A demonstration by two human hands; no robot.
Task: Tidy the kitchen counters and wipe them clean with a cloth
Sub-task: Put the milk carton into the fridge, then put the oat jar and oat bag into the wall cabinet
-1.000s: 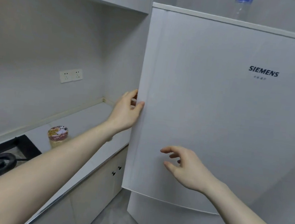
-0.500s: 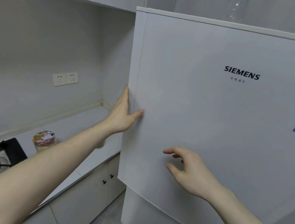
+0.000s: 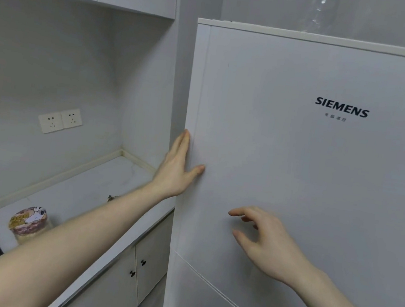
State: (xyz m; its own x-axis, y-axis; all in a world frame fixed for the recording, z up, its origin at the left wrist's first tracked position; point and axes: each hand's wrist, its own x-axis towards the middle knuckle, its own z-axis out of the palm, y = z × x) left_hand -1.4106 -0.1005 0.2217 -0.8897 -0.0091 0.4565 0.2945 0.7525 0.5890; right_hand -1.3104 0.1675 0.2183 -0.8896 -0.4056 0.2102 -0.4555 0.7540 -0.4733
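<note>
Against the fridge door's (image 3: pixel 284 163) left edge, left hand (image 3: pixel 175 169) flat, fingers straight; right hand (image 3: pixel 265 242) nearby, loosely curled, empty.

A single head-worn wide-angle camera gives the only view, so no second view shares the scene. It looks forward and slightly down, close to the tall white refrigerator door with dark lettering (image 3: pixel 297 165), which fills the frame from 12 to 5 o'clock. The pale grey stone table (image 3: pixel 84 190) runs away toward 9 o'clock, seen from above. Both bare forearms enter from the bottom edge, at 7 and 5 o'clock, within arm's reach of the door.
</note>
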